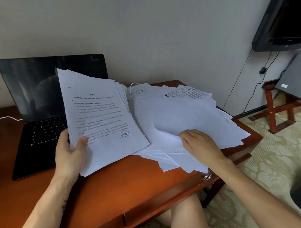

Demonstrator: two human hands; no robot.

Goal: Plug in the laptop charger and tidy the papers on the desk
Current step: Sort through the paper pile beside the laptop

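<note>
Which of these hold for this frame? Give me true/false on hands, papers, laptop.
1. The left hand grips a tilted stack of papers. True.
2. The laptop is closed. False: it is open, with a dark screen.
3. The right hand grips at the loose papers. True.
4. Every sheet is already in one stack. False: the loose papers lie spread over the right part of the desk.
</note>
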